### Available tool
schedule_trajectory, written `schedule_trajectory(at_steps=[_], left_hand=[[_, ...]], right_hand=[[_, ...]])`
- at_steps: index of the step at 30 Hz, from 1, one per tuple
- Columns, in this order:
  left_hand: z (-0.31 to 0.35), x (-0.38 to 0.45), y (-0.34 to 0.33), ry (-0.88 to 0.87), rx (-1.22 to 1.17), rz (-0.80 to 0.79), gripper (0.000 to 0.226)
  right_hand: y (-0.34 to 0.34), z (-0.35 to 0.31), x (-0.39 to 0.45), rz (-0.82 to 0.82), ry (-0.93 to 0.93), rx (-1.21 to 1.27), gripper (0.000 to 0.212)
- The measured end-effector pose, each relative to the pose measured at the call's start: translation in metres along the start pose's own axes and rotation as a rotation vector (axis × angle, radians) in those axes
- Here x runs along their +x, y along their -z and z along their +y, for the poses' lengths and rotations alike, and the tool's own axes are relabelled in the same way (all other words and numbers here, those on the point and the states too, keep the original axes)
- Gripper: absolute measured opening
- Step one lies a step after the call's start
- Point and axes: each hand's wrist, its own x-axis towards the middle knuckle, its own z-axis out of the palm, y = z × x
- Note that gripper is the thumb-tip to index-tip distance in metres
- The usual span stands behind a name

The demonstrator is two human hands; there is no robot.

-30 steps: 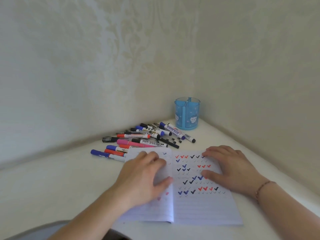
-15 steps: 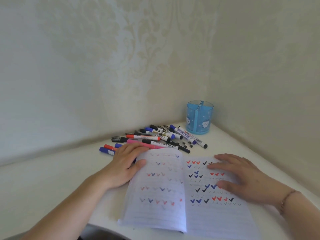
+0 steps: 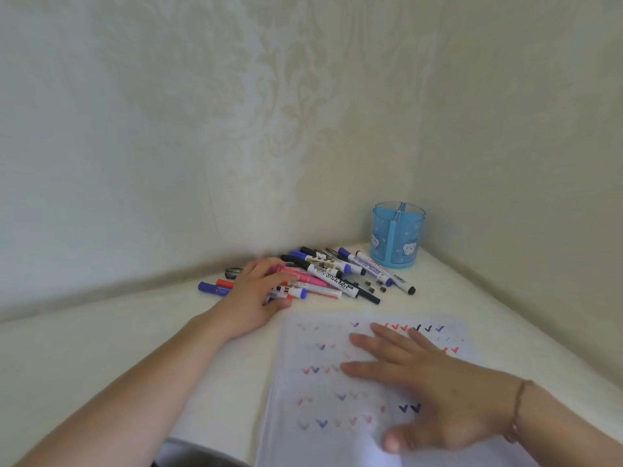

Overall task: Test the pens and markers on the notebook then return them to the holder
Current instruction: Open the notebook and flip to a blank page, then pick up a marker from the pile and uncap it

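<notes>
Two hands are out in your head view. Your left hand (image 3: 251, 299) lies on the pile of pens and markers (image 3: 323, 274) on the white worktop (image 3: 101, 358), fingers bent over a pink marker (image 3: 300, 276), but whether they grip it you cannot tell. Your right hand (image 3: 428, 382) lies flat with straight fingers on the open notebook (image 3: 320, 392). The blue holder (image 3: 397, 235) stands in the corner, just beside the pile.
</notes>
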Motion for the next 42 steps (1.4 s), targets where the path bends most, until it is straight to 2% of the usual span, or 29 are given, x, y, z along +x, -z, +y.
schedule_trajectory(at_steps=[4, 7, 11, 13, 15, 16, 18, 21, 24, 26, 29, 32, 35, 36, 38, 39, 42], left_hand=[[0.007, 0.011, -0.008, 0.088, -0.001, 0.078, 0.041], [0.014, 0.017, -0.009, 0.137, -0.053, 0.093, 0.044], [0.020, 0.012, -0.005, 0.040, -0.059, 0.084, 0.043], [0.032, 0.007, -0.002, -0.036, -0.052, 0.114, 0.045], [0.052, 0.008, -0.001, -0.084, 0.019, 0.129, 0.038], [0.064, 0.010, -0.002, -0.101, 0.062, 0.135, 0.031], [0.085, 0.018, -0.008, -0.101, 0.113, 0.177, 0.023], [0.095, 0.024, -0.026, 0.038, 0.075, 0.255, 0.036], [0.091, 0.020, -0.037, -0.003, 0.115, 0.246, 0.049], [0.090, 0.016, -0.038, -0.035, 0.141, 0.230, 0.054], [0.091, 0.019, -0.038, -0.018, 0.096, 0.227, 0.060], [0.095, 0.021, -0.037, -0.106, 0.173, 0.259, 0.058], [0.105, 0.025, -0.030, -0.248, 0.234, 0.310, 0.044], [0.108, 0.026, -0.029, -0.301, 0.231, 0.307, 0.044], [0.117, 0.024, -0.024, -0.327, 0.144, 0.252, 0.050], [0.122, 0.021, -0.023, -0.291, 0.055, 0.209, 0.047], [0.129, 0.007, -0.025, -0.221, -0.188, 0.009, 0.034]], right_hand=[[-0.013, -0.007, 0.001, -0.042, 0.044, -0.056, 0.073], [-0.014, -0.014, 0.016, 0.005, 0.020, -0.056, 0.069], [-0.005, -0.015, 0.029, 0.081, 0.000, -0.031, 0.072], [0.005, -0.008, 0.031, 0.244, -0.071, 0.092, 0.073], [0.019, 0.011, 0.040, 0.531, -0.295, 0.183, 0.068], [0.026, 0.022, 0.050, 0.630, -0.425, 0.130, 0.063], [0.035, 0.036, 0.075, 0.656, -0.579, -0.015, 0.055], [0.030, 0.043, 0.103, 0.571, -0.572, -0.146, 0.044], [0.026, 0.050, 0.101, 0.708, -0.569, -0.201, 0.033], [0.030, 0.052, 0.085, 0.847, -0.569, -0.082, 0.026], [0.043, 0.050, 0.052, 0.922, -0.548, 0.328, 0.010], [0.046, 0.043, 0.030, 0.944, -0.472, 0.690, 0.009], [0.042, 0.036, 0.024, 0.976, -0.367, 0.930, 0.009], [0.040, 0.034, 0.024, 0.985, -0.316, 1.004, 0.015], [0.036, 0.032, 0.026, 0.994, -0.192, 1.184, 0.040], [0.033, 0.032, 0.028, 0.985, -0.140, 1.272, 0.044], [0.025, 0.020, 0.035, 0.898, -0.084, 1.243, 0.026]])
